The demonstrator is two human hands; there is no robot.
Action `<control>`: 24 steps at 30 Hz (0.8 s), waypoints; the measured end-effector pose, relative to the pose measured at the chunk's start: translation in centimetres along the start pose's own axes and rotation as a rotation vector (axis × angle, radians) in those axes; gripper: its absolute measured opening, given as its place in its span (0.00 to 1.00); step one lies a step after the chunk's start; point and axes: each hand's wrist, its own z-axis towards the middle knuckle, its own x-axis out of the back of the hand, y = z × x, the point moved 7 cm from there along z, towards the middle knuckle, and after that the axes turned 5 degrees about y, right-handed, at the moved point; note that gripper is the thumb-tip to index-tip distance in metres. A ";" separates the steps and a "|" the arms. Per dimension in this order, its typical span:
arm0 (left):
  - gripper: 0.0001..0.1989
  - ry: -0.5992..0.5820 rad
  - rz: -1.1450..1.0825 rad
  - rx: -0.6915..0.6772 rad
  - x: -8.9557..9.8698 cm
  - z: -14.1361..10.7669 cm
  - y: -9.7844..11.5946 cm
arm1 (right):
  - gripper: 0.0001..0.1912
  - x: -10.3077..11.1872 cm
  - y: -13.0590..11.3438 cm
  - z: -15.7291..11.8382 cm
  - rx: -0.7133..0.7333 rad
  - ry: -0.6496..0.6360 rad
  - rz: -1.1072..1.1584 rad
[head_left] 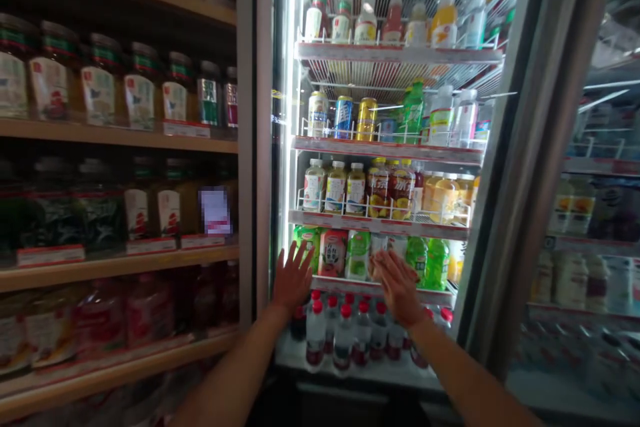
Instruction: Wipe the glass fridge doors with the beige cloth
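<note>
Glass-fronted beverage cooler [503, 147] stands directly ahead, its grey metal frame enclosing white wire racks and shelves with red-and-white edge strips. Left hand [293, 278] is raised at the lowest visible rack, its fingers [301, 259] spread wide, open and gripping nothing. It overlaps in view a green carton [306, 247]. Right hand [397, 287] is angled across the same rack, its fingers [386, 265] extended and open, with nothing held. It lies in front of a pale plastic bottle [377, 253], with ribbed green plastic bottles [425, 263] just beside it. Contact between either hand and the packaging or glass cannot be confirmed. Both hands are above a metal shelf lip [340, 285], below which stand clear plastic bottles with red caps [343, 340]. Higher racks carry metal cans [367, 119] and rounded plastic bottles [335, 190]. To the left, wooden shelving [115, 137] supports glass jars with green-banded lids [100, 87], fronted by a red-and-white price strip [50, 255].
</note>
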 end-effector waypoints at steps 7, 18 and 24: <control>0.26 -0.090 0.003 -0.094 -0.1 -3.5 -1.3 | 0.37 -3.1 -5.4 -0.2 0.157 -0.132 0.081; 0.28 -0.113 0.037 -0.048 0.1 -4.9 -2.4 | 0.34 -6.0 -8.9 3.0 0.131 -0.107 0.126; 0.27 -0.102 0.038 -0.088 0.2 -5.2 -2.6 | 0.31 -7.1 -10.8 4.6 0.101 -0.107 0.169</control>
